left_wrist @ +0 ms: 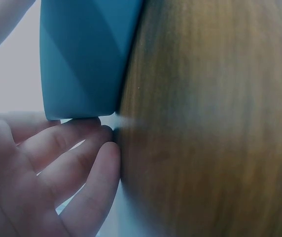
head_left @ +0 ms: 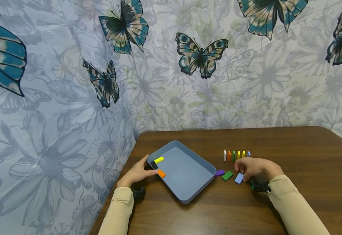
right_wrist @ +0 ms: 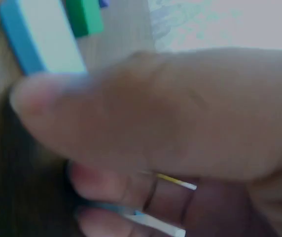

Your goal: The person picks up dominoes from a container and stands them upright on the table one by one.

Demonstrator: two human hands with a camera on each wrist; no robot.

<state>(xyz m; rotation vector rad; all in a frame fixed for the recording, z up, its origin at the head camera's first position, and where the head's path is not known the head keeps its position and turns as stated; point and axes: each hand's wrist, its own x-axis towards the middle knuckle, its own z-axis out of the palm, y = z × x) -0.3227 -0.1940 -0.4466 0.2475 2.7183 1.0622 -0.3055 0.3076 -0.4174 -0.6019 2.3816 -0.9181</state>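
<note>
My left hand [head_left: 137,171] holds the left corner of a blue-grey tray [head_left: 185,195], thumb over the rim. In the left wrist view its fingers [left_wrist: 67,158] lie along the tray's outer wall [left_wrist: 82,64]. Inside that corner are a yellow block [head_left: 159,160], a black block [head_left: 154,164] and an orange block [head_left: 161,173]. My right hand [head_left: 254,168] is at a light blue block [head_left: 239,178] lying flat on the table. Its thumb [right_wrist: 131,113] overlaps one end of this block in the right wrist view, the other fingers curled below; the index fingertip is hidden there.
A green block [head_left: 227,175] and a purple block [head_left: 219,172] lie between the tray and my right hand. Behind that hand stands a row of upright blocks, with a white block [head_left: 225,155] at its left end. A butterfly-patterned cloth [head_left: 206,98] rises behind the wooden table [head_left: 312,163].
</note>
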